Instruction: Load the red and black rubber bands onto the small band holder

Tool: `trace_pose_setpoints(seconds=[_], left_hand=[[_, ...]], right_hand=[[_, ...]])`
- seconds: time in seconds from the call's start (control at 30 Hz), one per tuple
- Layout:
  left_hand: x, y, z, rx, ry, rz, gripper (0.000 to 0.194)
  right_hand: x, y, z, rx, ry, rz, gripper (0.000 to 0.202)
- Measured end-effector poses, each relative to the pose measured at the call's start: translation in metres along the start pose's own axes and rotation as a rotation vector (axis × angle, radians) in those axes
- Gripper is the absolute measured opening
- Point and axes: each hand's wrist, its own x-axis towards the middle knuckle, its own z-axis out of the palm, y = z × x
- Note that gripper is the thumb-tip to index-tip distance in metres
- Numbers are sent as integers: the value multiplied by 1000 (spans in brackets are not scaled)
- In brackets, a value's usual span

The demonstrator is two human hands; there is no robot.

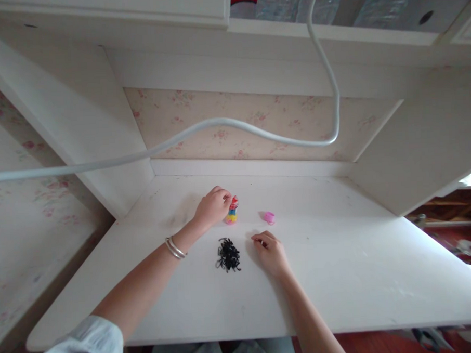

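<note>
Thumb and fingers of my left hand (212, 207) close at the upper part of a small bottle (231, 214) with red, blue and yellow bands of colour. The bottle stands upright on the white tabletop. Nearer to me lies a loose heap of small black rubber bands (228, 256), between my two forearms. To the right of that heap, my right hand (270, 252) rests low over the table with its fingers curled together; whatever they pinch, if anything, is too small to make out. A pink cap (269, 217) lies just beyond my right hand.
A white cable (225, 123) hangs across the view in front of the flowered back wall (256, 113). White side panels (72, 111) enclose the tabletop (341, 276). Overhead is a shelf (330, 33) with plastic-wrapped items.
</note>
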Motion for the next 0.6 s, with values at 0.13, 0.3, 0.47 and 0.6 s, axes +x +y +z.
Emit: trace_pose_setpoints(seconds=[0.13, 0.3, 0.47, 0.6], left_hand=[[3, -1, 4, 17, 4, 12, 22], [1, -4, 1, 5, 28, 33, 25], [-12, -13, -14, -28, 107, 17, 25], [-42, -33, -31, -38, 110, -71, 27]], right_hand=[[1, 0, 0, 8, -2, -5, 25], [2, 1, 1, 14, -9, 8, 25], [1, 2, 1, 9, -12, 19, 27], [1, 2, 0, 17, -3, 14, 26]])
